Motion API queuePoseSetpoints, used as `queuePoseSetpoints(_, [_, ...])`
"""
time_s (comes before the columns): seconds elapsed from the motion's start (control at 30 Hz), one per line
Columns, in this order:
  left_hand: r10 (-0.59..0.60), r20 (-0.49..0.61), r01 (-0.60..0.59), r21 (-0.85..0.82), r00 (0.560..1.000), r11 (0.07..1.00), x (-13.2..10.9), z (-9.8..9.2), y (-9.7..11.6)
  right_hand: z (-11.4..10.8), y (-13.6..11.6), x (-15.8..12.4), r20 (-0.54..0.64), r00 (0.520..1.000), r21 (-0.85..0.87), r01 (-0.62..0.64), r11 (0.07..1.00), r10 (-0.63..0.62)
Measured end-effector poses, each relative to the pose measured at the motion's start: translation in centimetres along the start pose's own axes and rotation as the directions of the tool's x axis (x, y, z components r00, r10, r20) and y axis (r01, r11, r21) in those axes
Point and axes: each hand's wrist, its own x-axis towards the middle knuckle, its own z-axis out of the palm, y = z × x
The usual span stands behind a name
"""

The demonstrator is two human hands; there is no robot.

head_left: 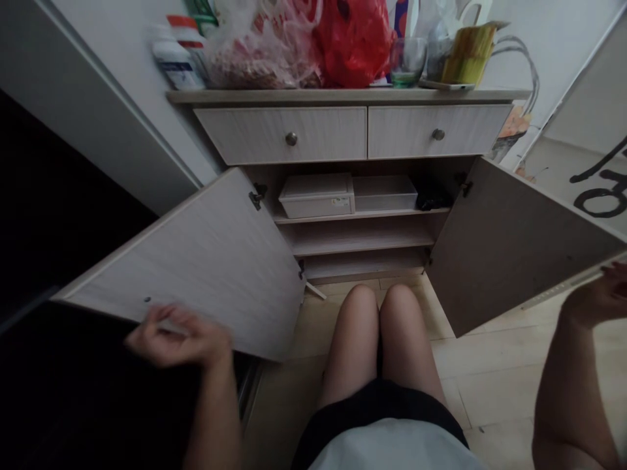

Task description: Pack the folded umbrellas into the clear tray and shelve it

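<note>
Both doors of a pale wood cabinet [318, 96] stand swung outward. My left hand [177, 334], fingers curled and somewhat blurred, is near the lower edge of the left door [210, 254]; whether it touches the door or holds anything is not clear. At the right frame edge, my right hand [600, 294] is by the outer edge of the right door [519, 241], partly cut off, its fingers hard to make out. On the upper shelf inside are a lidded light box [316, 196], a clear bin [385, 193] and a dark item [432, 194].
Bottles [176, 65], plastic bags, a red bag [353, 42], a glass [407, 62] and a yellow item [469, 55] crowd the cabinet top. Two drawers with round knobs are shut. My knees [379, 320] are before the lower shelves. A wall borders the left side.
</note>
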Motion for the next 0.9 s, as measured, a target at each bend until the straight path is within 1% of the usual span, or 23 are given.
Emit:
queuePoseSetpoints(0.03, [0.052,0.083,-0.048,-0.058,0.995,0.997,-0.7,1.7,1.5,0.8,-1.5,-0.6,-0.007,0.999,0.031,0.044,0.999,-0.044])
queuePoseSetpoints(0.07, [0.104,0.216,-0.080,-0.117,0.971,0.990,-1.4,3.7,3.2,1.8,-3.0,-1.3,0.053,0.994,0.065,0.096,0.993,-0.099])
queuePoseSetpoints(0.1, [0.165,0.389,-0.098,-0.187,0.906,0.978,-2.1,5.9,5.0,3.1,-4.4,-2.1,0.169,0.972,0.101,0.151,0.983,-0.166])
queuePoseSetpoints(0.13, [0.241,0.535,-0.109,-0.266,0.810,0.958,-2.7,8.3,6.8,4.7,-5.8,-3.0,0.293,0.927,0.149,0.196,0.969,-0.232])
queuePoseSetpoints(0.17, [0.328,0.634,-0.119,-0.349,0.701,0.929,-3.4,10.6,8.5,6.4,-6.9,-3.9,0.419,0.858,0.207,0.230,0.951,-0.298])
queuePoseSetpoints(0.2, [0.415,0.688,-0.140,-0.420,0.596,0.897,-4.0,13.0,10.1,8.4,-7.9,-4.8,0.533,0.773,0.258,0.238,0.936,-0.344])
queuePoseSetpoints(0.23, [0.482,0.722,-0.173,-0.462,0.497,0.870,-4.6,15.3,11.7,10.5,-8.8,-5.7,0.623,0.695,0.283,0.227,0.932,-0.358])
queuePoseSetpoints(0.27, [0.521,0.749,-0.214,-0.477,0.408,0.853,-5.2,17.5,13.1,12.6,-9.4,-6.6,0.692,0.628,0.280,0.221,0.934,-0.356])
queuePoseSetpoints(0.33, [0.557,0.791,-0.301,-0.483,0.253,0.822,-6.3,21.5,15.6,16.9,-10.2,-8.1,0.802,0.504,0.212,0.263,0.941,-0.322])
queuePoseSetpoints(0.37, [0.562,0.804,-0.342,-0.482,0.193,0.807,-6.8,23.2,16.8,19.0,-10.5,-8.8,0.847,0.442,0.169,0.301,0.938,-0.295])
queuePoseSetpoints(0.4, [0.564,0.813,-0.381,-0.480,0.146,0.790,-7.3,24.9,17.8,20.9,-10.7,-9.3,0.888,0.378,0.126,0.351,0.928,-0.263])
queuePoseSetpoints(0.43, [0.565,0.818,-0.420,-0.477,0.110,0.772,-7.7,26.4,18.7,22.6,-10.8,-9.8,0.921,0.315,0.087,0.406,0.910,-0.229])
queuePoseSetpoints(0.5, [0.563,0.824,-0.488,-0.465,0.067,0.739,-8.5,28.9,20.1,25.5,-11.1,-10.5,0.965,0.208,0.034,0.511,0.859,-0.162])
queuePoseSetpoints(0.57, [0.545,0.838,-0.529,-0.443,0.042,0.723,-9.1,30.9,20.9,27.8,-11.2,-11.1,0.985,0.138,0.006,0.591,0.807,-0.108])
queuePoseSetpoints(0.63, [0.517,0.856,-0.536,-0.427,0.021,0.728,-9.7,32.4,21.1,29.6,-11.2,-11.4,0.993,0.100,-0.010,0.639,0.769,-0.070])
queuePoseSetpoints(0.73, [0.493,0.870,-0.520,-0.417,0.008,0.745,-10.2,34.0,20.7,31.4,-10.7,-11.6,0.996,0.074,-0.018,0.669,0.743,-0.042])
queuePoseSetpoints(0.8, [0.495,0.869,-0.507,-0.426,0.000,0.749,-10.5,34.9,20.3,32.1,-10.2,-11.6,0.998,0.058,-0.015,0.669,0.743,-0.032])
queuePoseSetpoints(0.9, [0.503,0.864,-0.497,-0.444,-0.018,0.746,-10.8,35.8,19.9,32.5,-9.7,-11.4,0.999,0.041,-0.002,0.661,0.750,-0.033])
